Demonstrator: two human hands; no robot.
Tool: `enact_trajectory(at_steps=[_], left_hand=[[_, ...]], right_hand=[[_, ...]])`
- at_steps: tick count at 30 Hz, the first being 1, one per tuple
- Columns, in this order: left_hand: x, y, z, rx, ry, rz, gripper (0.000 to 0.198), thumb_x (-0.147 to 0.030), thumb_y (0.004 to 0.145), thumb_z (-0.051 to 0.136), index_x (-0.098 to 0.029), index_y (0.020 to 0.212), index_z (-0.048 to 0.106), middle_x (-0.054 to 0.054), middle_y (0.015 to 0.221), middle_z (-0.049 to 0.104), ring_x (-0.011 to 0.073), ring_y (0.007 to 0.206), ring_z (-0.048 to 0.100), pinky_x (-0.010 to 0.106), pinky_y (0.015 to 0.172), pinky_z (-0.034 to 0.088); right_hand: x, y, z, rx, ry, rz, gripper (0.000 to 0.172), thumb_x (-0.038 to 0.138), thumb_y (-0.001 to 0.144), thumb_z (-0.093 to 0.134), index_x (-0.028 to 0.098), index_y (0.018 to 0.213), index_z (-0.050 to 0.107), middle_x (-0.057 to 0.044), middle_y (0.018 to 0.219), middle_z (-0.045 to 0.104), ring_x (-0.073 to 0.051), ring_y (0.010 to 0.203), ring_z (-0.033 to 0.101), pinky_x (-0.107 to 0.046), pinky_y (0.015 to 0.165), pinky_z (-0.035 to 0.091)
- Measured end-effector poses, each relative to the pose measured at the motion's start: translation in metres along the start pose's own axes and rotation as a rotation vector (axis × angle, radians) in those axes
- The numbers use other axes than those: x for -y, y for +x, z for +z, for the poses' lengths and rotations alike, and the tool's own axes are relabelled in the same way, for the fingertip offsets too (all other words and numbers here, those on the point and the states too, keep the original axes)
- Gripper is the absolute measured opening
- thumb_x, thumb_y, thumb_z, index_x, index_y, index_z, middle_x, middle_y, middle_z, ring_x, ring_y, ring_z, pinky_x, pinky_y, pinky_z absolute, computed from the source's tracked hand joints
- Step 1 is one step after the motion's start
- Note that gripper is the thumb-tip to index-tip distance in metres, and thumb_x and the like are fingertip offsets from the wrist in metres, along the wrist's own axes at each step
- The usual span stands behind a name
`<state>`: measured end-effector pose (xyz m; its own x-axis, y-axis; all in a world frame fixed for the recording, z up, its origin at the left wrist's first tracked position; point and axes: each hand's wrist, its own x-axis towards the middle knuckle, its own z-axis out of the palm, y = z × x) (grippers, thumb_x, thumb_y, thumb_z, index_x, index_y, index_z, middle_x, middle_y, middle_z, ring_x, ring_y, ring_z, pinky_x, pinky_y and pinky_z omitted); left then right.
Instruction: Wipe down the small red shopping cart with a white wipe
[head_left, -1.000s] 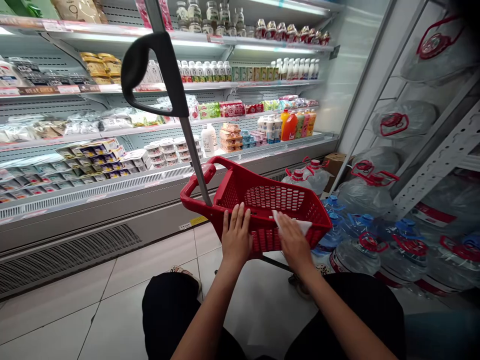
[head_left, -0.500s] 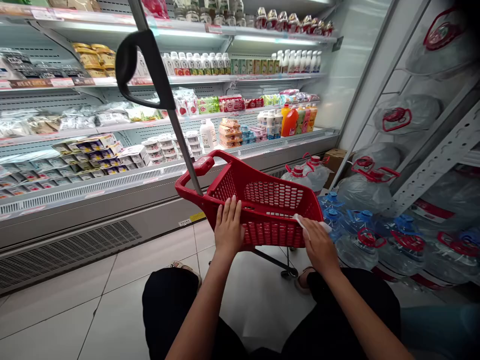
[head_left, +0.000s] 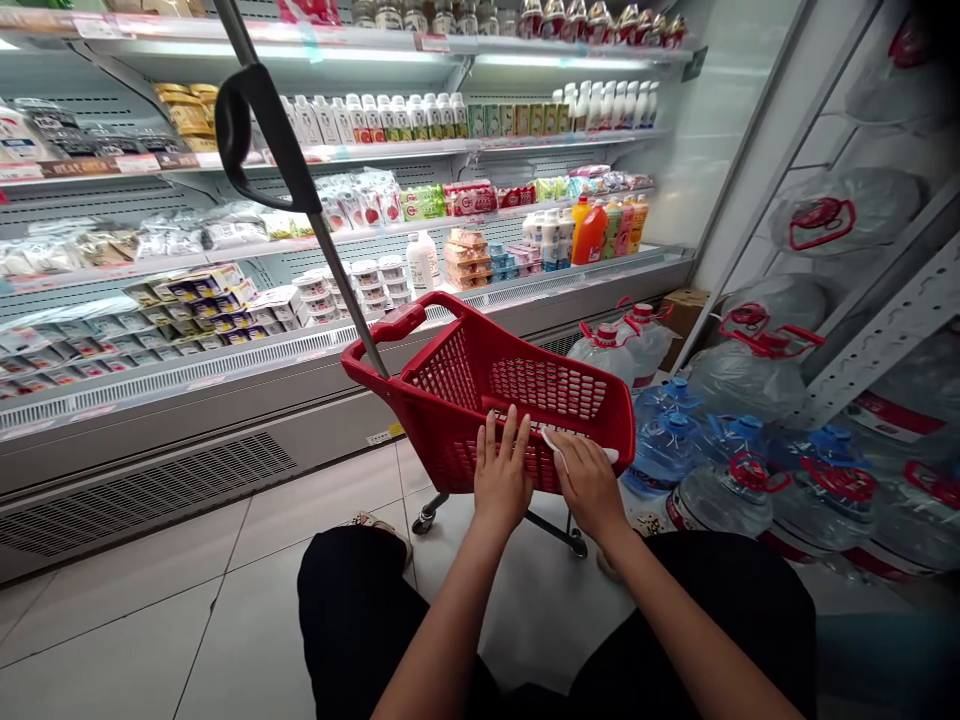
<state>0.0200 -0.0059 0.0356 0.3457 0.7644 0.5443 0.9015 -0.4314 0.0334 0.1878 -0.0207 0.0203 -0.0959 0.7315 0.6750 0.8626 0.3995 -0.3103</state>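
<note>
A small red shopping cart with perforated basket walls stands before my knees. My left hand lies against its near side, fingers stretched out and slightly spread, with nothing in it. Close by on the right, my right hand presses a white cloth onto the near rim. Most of the cloth is hidden under the fingers. From the cart's left end rises a slanted grey pole with a black loop handle. The part of the basket floor I can see holds nothing.
A refrigerated shelf unit with bottles, cups and packs runs behind the cart. Large water bottles with red or blue caps crowd the right side, below a metal rack. A cardboard box sits in the corner.
My right hand has slid left along the rim with the cloth. My left hand has shifted right, so the two are closer together. The cart has turned slightly, and a left wheel now shows.
</note>
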Motion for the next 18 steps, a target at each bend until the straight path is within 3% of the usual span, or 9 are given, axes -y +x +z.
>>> enact_trajectory(at_steps=[10,15,18], left_hand=[[0.016,0.010,-0.010,0.030,-0.057,-0.013,0.096,-0.035,0.084,0.068,-0.024,0.168,0.023,0.003,0.177,0.013,0.0356,0.163,0.004,0.057,0.132,0.021],[0.020,0.018,-0.009,0.042,-0.056,-0.123,0.079,-0.034,0.096,0.055,-0.014,0.166,0.025,0.011,0.175,0.019,0.0305,0.163,0.014,0.054,0.133,0.018],[0.010,0.012,-0.010,0.055,-0.076,-0.076,0.069,-0.032,0.102,0.046,-0.013,0.165,0.028,0.010,0.174,0.025,0.0240,0.162,0.021,0.051,0.134,0.016]], right_hand=[[-0.026,-0.027,-0.025,0.022,0.013,0.068,0.050,0.035,0.110,0.029,0.024,0.152,0.053,-0.011,0.139,0.068,-0.028,0.128,0.062,-0.051,0.110,0.047],[-0.007,-0.039,-0.022,0.025,-0.013,-0.007,0.051,0.029,0.110,0.033,0.023,0.160,0.043,-0.010,0.146,0.064,-0.027,0.131,0.061,-0.049,0.112,0.046],[0.008,-0.046,-0.017,0.030,0.006,-0.094,0.056,0.024,0.109,0.036,0.023,0.164,0.035,-0.009,0.150,0.062,-0.026,0.133,0.060,-0.047,0.114,0.046]])
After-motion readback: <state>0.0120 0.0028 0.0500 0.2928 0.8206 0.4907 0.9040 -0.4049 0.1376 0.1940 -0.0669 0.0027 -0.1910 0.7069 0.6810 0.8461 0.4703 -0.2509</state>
